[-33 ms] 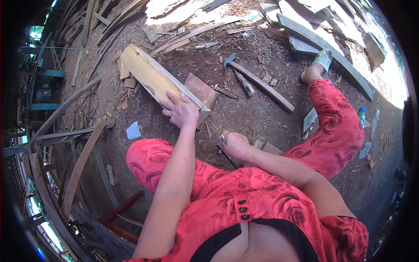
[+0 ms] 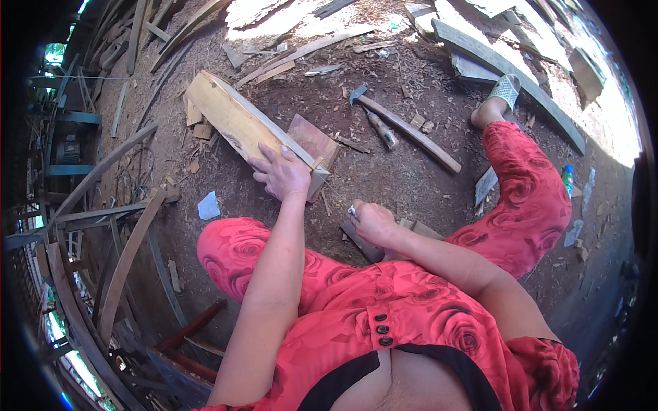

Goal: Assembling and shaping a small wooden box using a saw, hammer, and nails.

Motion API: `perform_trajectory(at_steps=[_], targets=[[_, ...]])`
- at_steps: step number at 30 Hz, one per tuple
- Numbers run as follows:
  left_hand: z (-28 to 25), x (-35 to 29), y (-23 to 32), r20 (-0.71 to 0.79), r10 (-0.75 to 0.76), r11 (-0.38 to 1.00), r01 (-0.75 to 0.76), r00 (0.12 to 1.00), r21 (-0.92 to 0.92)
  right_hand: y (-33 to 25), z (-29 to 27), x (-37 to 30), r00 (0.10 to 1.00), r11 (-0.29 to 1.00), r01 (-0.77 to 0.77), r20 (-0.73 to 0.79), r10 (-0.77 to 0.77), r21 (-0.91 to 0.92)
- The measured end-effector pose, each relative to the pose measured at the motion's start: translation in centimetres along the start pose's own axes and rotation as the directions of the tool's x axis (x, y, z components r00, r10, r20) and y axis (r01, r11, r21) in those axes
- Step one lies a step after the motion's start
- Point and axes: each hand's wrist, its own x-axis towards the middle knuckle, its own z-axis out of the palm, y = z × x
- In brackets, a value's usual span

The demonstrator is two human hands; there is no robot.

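While the left hand (image 2: 284, 177) lies spread over the long pale wooden piece (image 2: 233, 113), I record its contact as resting rather than wrapped: the fingers fan across the upper face, and no closed grasp is visible. The piece slants from the far left toward the near right. Contact is at its near portion; the greater length extends beyond the fingertips to the far left, uncovered. Its near end shows just right of the wrist.

I find a reddish board (image 2: 312, 140) just beside the piece, on its right and beyond the knuckles.

The right hand (image 2: 375, 222) is clenched around a small whitish object (image 2: 352, 211), of which only a tip shows at the left of the fist; I cannot tell its kind. This fist is to the right of the wooden piece, nearer to the body and apart from it. A grey board (image 2: 360, 242) appears below the fist; whether the two touch, I cannot determine.

Farther out, I note a hammer (image 2: 411, 135), its head to the far left, with a short worn tool (image 2: 382, 130) lying along the near side of its handle.
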Motion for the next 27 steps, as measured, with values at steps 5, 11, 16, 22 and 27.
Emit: perform_trajectory(at_steps=[5,11,16,22,27], targets=[[0.7,0.3,-0.7,-0.014,0.002,1.000,-0.002,1.000,0.023,-0.3,-0.4,-1.3,0.998,0.998,0.047,-0.048,-0.050,-0.048],[0.6,0.3,-0.5,-0.007,-0.007,1.000,0.007,1.000,0.012,0.2,-0.4,-0.7,0.989,0.978,0.127,-0.060,-0.139,-0.164],[0.5,-0.1,0.6,0.021,0.005,1.000,-0.005,1.000,0.009,-1.7,-0.7,3.8,0.972,0.982,0.161,-0.157,-0.175,-0.100],[0.2,0.5,-0.6,0.031,-0.032,0.999,0.032,0.999,0.006,-1.2,-0.5,0.5,0.991,0.991,0.094,-0.085,-0.103,-0.099],[0.5,0.1,0.0,0.015,-0.005,1.000,0.004,1.000,0.020,-0.8,0.1,0.7,0.998,0.992,0.064,-0.007,-0.065,-0.113]])
